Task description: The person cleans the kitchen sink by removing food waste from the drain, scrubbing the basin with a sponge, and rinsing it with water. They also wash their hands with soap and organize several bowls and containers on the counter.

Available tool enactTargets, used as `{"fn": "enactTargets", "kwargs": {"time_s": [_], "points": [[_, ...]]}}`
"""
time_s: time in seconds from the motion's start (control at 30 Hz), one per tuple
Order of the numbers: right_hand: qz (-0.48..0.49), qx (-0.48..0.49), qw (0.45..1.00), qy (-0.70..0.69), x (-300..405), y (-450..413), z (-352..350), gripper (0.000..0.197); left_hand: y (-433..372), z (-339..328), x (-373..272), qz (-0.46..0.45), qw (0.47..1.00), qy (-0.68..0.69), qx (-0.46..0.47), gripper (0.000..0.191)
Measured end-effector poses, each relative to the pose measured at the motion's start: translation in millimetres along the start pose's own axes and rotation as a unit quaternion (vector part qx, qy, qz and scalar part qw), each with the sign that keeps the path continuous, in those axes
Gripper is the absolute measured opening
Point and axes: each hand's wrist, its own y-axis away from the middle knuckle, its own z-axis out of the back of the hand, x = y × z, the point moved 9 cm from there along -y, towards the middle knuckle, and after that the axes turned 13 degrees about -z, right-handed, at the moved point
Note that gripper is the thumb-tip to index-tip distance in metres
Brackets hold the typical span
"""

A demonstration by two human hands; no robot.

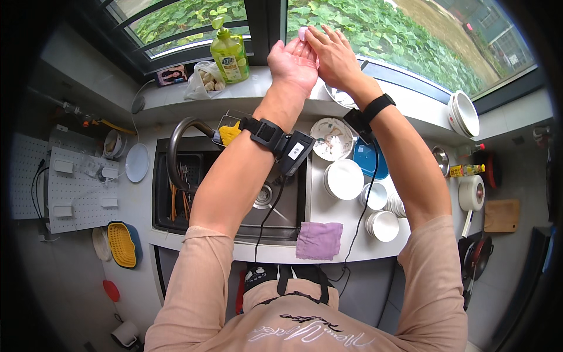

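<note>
Both hands are raised before the window, above the sill. My left hand (294, 66) is palm up, with fingers partly curled and skin that looks wet. My right hand (336, 57) lies palm down across the left fingertips. A small pink thing (302, 33) shows at the fingertips; which hand holds it, I cannot tell. Beside the left hand stands a green pump bottle (230, 61) with a bag of garlic (208, 82). Beneath my forearms are the sink (250, 220), a yellow sponge (229, 133), a patterned plate (332, 138) and a purple cloth (319, 240) on the counter's front edge.
Stacked white bowls (345, 179) and a blue container (371, 159) stand right of the sink. The curved faucet (172, 154) rises at its left, near chopsticks (174, 202). More bowls (464, 114) sit on the right sill. Black cables (278, 198) hang from both wrist devices.
</note>
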Motion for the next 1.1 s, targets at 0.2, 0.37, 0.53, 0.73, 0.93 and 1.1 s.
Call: {"fn": "enactTargets", "kwargs": {"time_s": [0.2,0.37,0.53,0.73,0.93,1.1], "points": [[-0.008,0.004,1.0,0.011,-1,3,-1,0.047,12,-2,-2,0.011,1.0,0.003,-0.01,0.06],[-0.008,0.026,0.999,0.02,2,2,-4,0.054,23,-2,-12,0.001,1.0,-0.015,-0.027,0.057],[-0.02,0.007,0.999,-0.033,0,11,9,0.063,44,4,-29,-0.011,1.0,0.01,-0.026,0.052],[-0.145,-0.026,0.958,-0.245,10,65,41,0.061,84,40,-70,-0.013,0.998,0.04,-0.037,0.047],[-0.165,0.112,0.881,-0.429,128,163,18,0.05,187,126,-102,0.043,0.992,-0.064,-0.098,0.053],[-0.368,0.333,0.703,-0.509,224,267,-88,0.069,287,181,-125,0.062,0.974,-0.205,-0.072,0.057]]}}
